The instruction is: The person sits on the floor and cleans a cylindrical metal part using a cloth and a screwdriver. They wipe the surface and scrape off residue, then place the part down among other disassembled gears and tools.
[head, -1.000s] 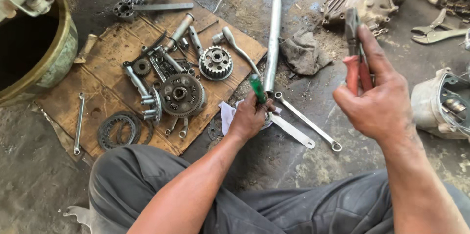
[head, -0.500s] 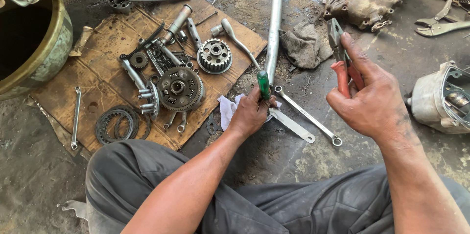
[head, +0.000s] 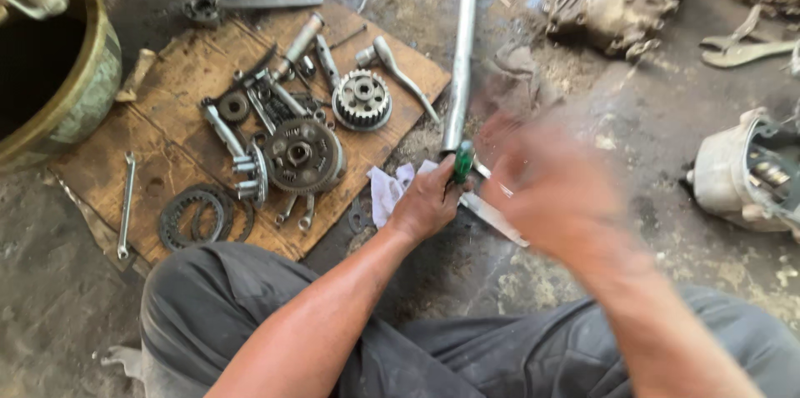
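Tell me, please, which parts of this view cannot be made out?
- Right hand: motion blur in the head view; whether it holds anything cannot be told.
- Green-handled tool: its tip is hidden inside the left hand.
- Metal drum: cut off by the left edge.
- Wrench: partly behind the blurred hand.

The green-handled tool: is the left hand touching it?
Touching. In the head view the left hand is closed around the green-handled tool, whose green end sticks out above the fingers. The right hand is blurred.
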